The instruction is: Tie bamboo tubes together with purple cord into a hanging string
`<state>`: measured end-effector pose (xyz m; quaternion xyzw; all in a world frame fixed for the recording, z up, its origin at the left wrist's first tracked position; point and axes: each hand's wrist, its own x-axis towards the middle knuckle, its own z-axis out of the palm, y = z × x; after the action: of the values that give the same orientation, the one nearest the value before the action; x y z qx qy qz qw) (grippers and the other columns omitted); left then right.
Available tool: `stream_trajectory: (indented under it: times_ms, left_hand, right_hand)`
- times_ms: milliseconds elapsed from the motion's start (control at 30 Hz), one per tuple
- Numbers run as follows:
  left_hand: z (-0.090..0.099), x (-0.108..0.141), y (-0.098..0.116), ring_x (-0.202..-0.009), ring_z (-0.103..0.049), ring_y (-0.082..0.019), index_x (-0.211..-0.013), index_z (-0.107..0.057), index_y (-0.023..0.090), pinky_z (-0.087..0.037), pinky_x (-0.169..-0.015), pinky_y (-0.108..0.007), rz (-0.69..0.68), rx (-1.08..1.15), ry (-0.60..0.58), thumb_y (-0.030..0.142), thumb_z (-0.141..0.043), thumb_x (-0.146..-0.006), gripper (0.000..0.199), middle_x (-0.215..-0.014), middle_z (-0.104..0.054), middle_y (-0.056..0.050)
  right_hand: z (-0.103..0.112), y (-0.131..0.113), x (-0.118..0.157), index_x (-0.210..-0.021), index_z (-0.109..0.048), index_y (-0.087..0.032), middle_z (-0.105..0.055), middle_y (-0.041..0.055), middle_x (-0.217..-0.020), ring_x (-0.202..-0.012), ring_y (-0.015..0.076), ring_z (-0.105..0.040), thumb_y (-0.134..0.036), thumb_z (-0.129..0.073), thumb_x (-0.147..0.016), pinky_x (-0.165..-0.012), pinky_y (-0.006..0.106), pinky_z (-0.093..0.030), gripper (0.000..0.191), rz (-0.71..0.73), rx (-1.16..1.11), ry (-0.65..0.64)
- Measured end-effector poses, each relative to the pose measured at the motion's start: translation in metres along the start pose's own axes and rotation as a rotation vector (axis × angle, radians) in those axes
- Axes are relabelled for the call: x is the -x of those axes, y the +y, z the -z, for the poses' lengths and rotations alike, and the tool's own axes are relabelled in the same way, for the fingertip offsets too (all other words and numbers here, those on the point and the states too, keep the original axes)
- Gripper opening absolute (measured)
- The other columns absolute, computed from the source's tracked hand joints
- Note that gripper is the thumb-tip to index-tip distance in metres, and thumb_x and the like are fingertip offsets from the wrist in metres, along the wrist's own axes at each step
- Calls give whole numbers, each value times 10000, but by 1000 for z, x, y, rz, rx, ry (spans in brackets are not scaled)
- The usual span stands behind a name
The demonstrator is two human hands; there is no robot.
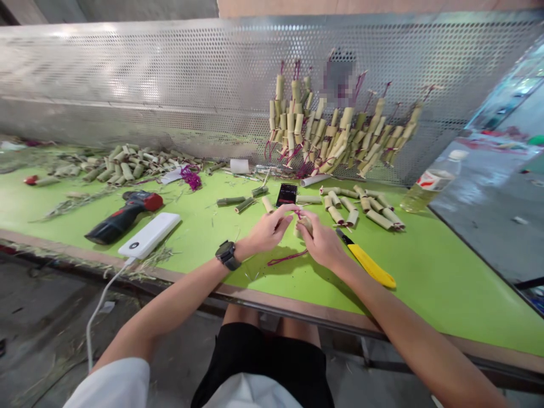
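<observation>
My left hand (272,228) and my right hand (322,239) meet over the green table. Between them is a short bamboo piece (303,226), which my right hand grips. A purple string (299,215) comes out at its top, pinched at the fingertips of my left hand. The string's loose tail (285,259) lies on the table below. Just beyond my fingers sits a dark phone (287,195), with a bamboo tube (309,199) beside it. Close to my right wrist rests a yellow-handled utility knife (369,263).
Strung bamboo figures (340,133) lean on the perforated metal panel (170,73). Further bamboo assemblies (376,207) lie at right, near a plastic bottle (436,181). At left are a cordless drill (123,218), a white power bank (151,233), a bamboo pile (123,164) and purple string (191,177).
</observation>
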<state>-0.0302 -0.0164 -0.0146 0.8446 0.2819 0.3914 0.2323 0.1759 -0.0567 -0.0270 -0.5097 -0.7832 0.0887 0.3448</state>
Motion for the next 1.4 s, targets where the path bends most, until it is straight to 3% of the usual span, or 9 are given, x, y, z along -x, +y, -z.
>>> stream_trajectory:
  times_ms: [300,500,667,767,933,1067,1233,1333,1400]
  left_hand:
    - [-2,-1,-1,-488,-335,-109,-1315,-501,171,-240,-534,-231,-42,82,32,335,-422,-1094,286,-581,-389,102]
    - [-2,0,3,-534,-353,-115,-1152,-498,193,-264,-554,-243,69,197,46,377,-476,-1059,207,-617,-388,89]
    - [-8,0,4,-526,-309,-102,-1035,-469,218,-275,-524,-232,235,583,-4,511,-453,-1050,294,-644,-352,88]
    - [-12,-1,6,-518,-307,-88,-1045,-493,213,-279,-515,-224,271,634,-2,560,-511,-1025,348,-653,-368,89]
    - [-15,-2,5,-530,-367,-82,-1000,-500,208,-310,-519,-223,292,630,58,586,-581,-985,386,-676,-441,71]
    - [-10,-2,5,-533,-388,-91,-1147,-523,213,-316,-521,-228,305,607,73,541,-596,-981,375,-671,-445,77]
    - [-5,-2,10,-508,-330,-84,-1025,-515,212,-273,-490,-229,288,659,-32,590,-572,-988,384,-650,-370,88]
    - [-7,-1,12,-515,-302,-76,-970,-458,219,-244,-488,-225,222,680,-76,616,-625,-967,431,-660,-333,95]
    - [-11,0,11,-544,-291,-74,-992,-462,213,-235,-501,-225,160,655,-103,585,-699,-939,444,-682,-316,94]
  right_hand:
    - [-2,5,0,-1371,-593,-221,-761,75,-847,-605,220,-659,-426,-334,-1139,-527,297,-392,403,164,115,51]
    - [-2,8,0,-1387,-613,-243,-785,95,-1004,-706,226,-709,-360,-309,-1143,-571,305,-460,406,207,136,34]
    - [-2,7,1,-1381,-608,-257,-786,90,-997,-723,228,-706,-370,-305,-1143,-584,311,-469,402,236,156,-60]
    - [-4,2,3,-1375,-568,-246,-788,93,-1032,-795,256,-727,-394,-343,-1134,-642,332,-488,361,236,131,-139]
    - [-4,-3,5,-1409,-407,-181,-744,65,-872,-670,259,-685,-457,-458,-1084,-598,329,-437,429,57,-19,-184]
    - [-1,-5,5,-1378,-357,-197,-698,32,-847,-601,211,-613,-503,-500,-1057,-593,326,-411,466,-13,-158,-178]
    - [3,-10,5,-1300,-426,-239,-541,-55,-631,-478,171,-450,-590,-514,-1041,-512,314,-294,445,-76,-313,-146]
    - [6,-10,4,-1220,-506,-249,-424,-81,-514,-416,166,-374,-684,-420,-1043,-483,319,-228,478,-125,-374,-132]
    - [7,-9,3,-1174,-548,-244,-426,-67,-500,-415,174,-389,-729,-343,-1042,-481,326,-233,542,-137,-377,-93]
